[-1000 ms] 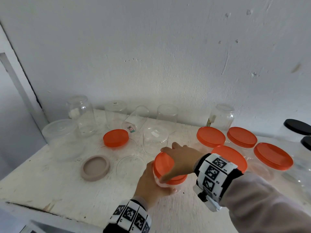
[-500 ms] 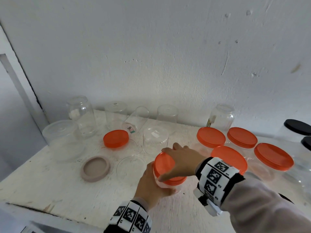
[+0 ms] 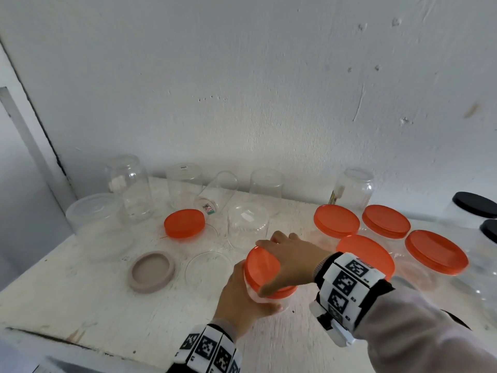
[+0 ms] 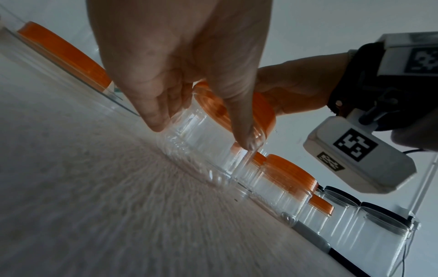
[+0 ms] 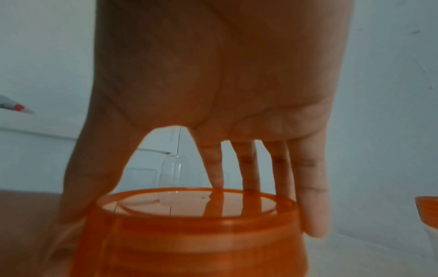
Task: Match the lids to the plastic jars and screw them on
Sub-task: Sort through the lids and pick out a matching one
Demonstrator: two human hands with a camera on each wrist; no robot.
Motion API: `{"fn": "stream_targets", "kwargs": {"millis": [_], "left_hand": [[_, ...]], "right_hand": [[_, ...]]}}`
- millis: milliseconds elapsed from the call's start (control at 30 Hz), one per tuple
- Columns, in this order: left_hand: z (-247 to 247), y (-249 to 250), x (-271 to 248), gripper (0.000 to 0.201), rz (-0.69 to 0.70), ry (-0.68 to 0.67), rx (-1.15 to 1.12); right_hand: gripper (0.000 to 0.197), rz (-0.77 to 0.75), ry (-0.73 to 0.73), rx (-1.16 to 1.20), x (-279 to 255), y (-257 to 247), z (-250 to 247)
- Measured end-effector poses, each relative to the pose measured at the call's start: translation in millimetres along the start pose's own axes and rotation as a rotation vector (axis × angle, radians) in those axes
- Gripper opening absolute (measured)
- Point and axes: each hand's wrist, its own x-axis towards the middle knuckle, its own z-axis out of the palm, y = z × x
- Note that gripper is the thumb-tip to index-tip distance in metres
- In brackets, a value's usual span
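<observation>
A small clear plastic jar (image 4: pixel 199 146) stands on the white shelf (image 3: pixel 80 305) near its front edge, topped by an orange lid (image 3: pixel 262 267). My left hand (image 3: pixel 242 294) grips the jar's body from the left, thumb and fingers round its wall. My right hand (image 3: pixel 289 261) lies over the lid, thumb on the near rim and fingers down the far rim, gripping it. In the right wrist view the orange lid (image 5: pixel 196 215) fills the bottom under my right hand (image 5: pixel 213 187). Another orange lid (image 3: pixel 184 223) lies loose on a flat clear one further back.
Several clear jars stand upside down along the wall (image 3: pixel 129 184). A beige lid (image 3: pixel 152 271) and a clear lid (image 3: pixel 208 267) lie left of my hands. Several orange-lidded jars (image 3: pixel 435 251) and two black-lidded jars (image 3: pixel 474 204) stand at the right.
Both hands keep hold of the jar and its orange lid. My right hand has shifted only slightly on the lid. Nothing else has moved.
</observation>
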Motion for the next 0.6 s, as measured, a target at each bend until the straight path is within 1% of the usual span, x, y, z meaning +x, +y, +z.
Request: {"fn": "stream_targets", "kwargs": {"millis": [367,500,600], "left_hand": [[4,-3,2,0.105,-0.022,0.028,0.008],[5,-8,2,0.104,-0.019,0.041,-0.06],[7,-11,3,0.101,-0.011,0.049,-0.066]], "right_hand": [[0.097,0.003,0.162,-0.023,-7,-4,20],[0.096,0.013,0.216,-0.004,-7,-4,27],[0.096,0.023,0.26,0.011,-6,-3,32]]}}
